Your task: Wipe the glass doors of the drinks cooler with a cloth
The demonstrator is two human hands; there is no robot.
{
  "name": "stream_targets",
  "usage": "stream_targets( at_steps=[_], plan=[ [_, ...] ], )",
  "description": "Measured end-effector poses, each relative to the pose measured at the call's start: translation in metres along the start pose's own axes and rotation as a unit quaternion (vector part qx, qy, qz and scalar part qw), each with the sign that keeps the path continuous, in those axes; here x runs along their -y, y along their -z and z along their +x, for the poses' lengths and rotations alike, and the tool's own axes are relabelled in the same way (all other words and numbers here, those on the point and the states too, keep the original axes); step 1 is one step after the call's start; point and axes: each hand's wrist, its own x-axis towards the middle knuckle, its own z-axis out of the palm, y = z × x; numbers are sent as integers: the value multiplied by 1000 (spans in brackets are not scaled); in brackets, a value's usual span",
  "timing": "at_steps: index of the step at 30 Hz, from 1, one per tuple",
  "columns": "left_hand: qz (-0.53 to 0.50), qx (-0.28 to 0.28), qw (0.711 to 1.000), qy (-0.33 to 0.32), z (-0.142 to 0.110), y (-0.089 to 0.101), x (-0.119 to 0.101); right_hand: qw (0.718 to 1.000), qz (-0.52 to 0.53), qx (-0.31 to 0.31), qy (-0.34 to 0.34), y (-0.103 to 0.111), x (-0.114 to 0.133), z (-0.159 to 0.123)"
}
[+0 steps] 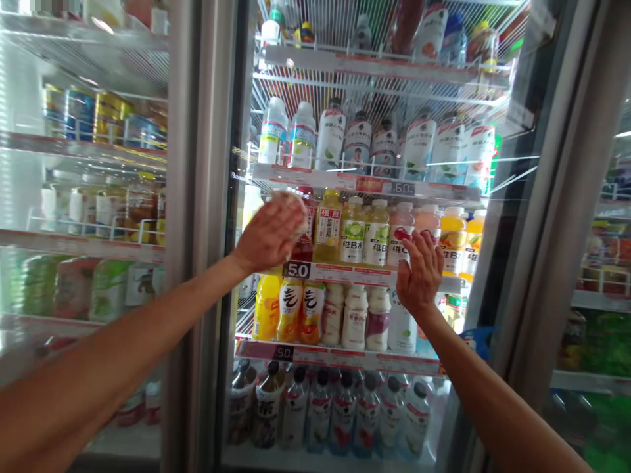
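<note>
My left hand [270,235] presses a pale, crumpled cloth [280,195] flat against the glass door of a drinks fridge, at the left of the middle shelves. Most of the cloth is hidden under the fingers. To the right, my right hand [420,272] holds nothing; its fingers are stretched out and a little apart, at or very near the glass. Behind the glass between both hands stand a yellow-capped bottle [328,226] and fruit-label bottles [352,230]. Whether the right palm fully touches the pane I cannot tell.
A metal door frame [200,197] runs upright on the left, and a dark frame [535,263] on the right. Wire shelves hold several rows of bottles [367,407]. The neighbouring fridge section holds cans [111,115]. A blue object [477,341] is by the right forearm.
</note>
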Motion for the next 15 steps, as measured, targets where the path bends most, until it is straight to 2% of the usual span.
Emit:
stream_targets(
  at_steps=[2, 3, 4, 5, 6, 8, 10, 11, 12, 13, 14, 15],
  plan=[
    [37, -55, 982, 179, 9, 2, 16, 1000, -4, 5, -5, 0, 0, 0],
    [46, -72, 967, 239, 12, 2, 18, 1000, -3, 5, -6, 0, 0, 0],
    [48, -81, 959, 266, 14, 1, 14, 1000, 0, 3, -5, 0, 0, 0],
    [42, -78, 963, 256, 13, -1, 5, 1000, 3, 0, -3, -1, 0, 0],
    [30, -62, 974, 214, 9, -3, -8, 1000, 5, -2, -2, -1, 0, 0],
    [-9, 3, 999, 53, -5, -7, -37, 1000, 6, -3, -4, -1, 0, 0],
    [-55, 86, 986, -133, -19, -8, -56, 1000, 4, -1, -8, 0, 1, 1],
    [-70, 115, 972, -193, -24, -8, -57, 1000, 4, 1, -9, 0, 1, 1],
    [-78, 127, 965, -218, -26, -6, -53, 1000, 4, 1, -10, 0, 1, 1],
    [-77, 120, 969, -204, -26, -4, -43, 1000, 3, 2, -10, 1, 1, 1],
    [-68, 96, 982, -148, -23, -2, -30, 1000, 2, 3, -10, 1, 1, 1],
    [-50, 58, 995, -58, -19, 1, -16, 1000, 1, 4, -10, 1, 1, 1]
  ],
)
